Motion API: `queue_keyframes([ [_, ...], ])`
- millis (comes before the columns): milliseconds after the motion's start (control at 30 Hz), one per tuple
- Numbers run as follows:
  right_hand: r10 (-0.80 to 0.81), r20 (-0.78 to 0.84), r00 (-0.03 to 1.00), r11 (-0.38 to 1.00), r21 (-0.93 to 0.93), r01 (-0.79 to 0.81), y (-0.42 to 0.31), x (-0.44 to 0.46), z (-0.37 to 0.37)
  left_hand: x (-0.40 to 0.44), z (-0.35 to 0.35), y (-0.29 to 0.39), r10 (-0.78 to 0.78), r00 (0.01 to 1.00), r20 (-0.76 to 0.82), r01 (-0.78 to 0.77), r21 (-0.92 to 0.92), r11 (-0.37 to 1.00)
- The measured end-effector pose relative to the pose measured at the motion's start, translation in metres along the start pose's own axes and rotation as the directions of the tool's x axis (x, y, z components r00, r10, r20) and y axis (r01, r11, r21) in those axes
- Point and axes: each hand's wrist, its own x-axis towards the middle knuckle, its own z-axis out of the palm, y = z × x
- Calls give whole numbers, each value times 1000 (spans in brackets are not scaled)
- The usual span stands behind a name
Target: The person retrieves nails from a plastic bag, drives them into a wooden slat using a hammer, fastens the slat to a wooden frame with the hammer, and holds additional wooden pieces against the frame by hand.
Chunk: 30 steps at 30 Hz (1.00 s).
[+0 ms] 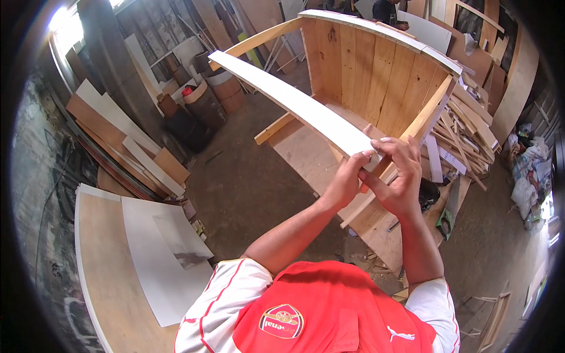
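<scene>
A long white-faced wooden strip [294,103] lies along the near side of a wooden frame, running from upper left to my hands. My left hand [348,179] is closed on its near end, thumb on the white face. Around the corner of the same end curl the fingers of my right hand [400,173]. A small orange-red thing shows just beneath my hands; I cannot make out what it is. Behind the strip stands the wooden box frame [376,73], with plank panelling inside and a white top edge.
Under the frame is a plywood-topped bench [312,159]. A handsaw [446,223] with a green-and-black handle lies at its right. Offcuts [465,129] are heaped beyond. White and brown panels [141,253] lean at left, near drums [203,103]. Another person [387,12] is at the back.
</scene>
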Motion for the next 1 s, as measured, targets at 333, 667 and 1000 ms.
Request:
queue_keyframes([
  [333,-2,-27,1000,999,33,3,5,-1,1,-1,4,-4,235,972,18,-225,-219,949],
  [667,16,-38,999,995,101,-12,8,-3,1,6,-9,-12,229,967,112,-216,-121,969],
  [1000,55,-41,998,992,115,-50,9,-4,4,7,-18,-11,246,959,141,-251,17,968],
])
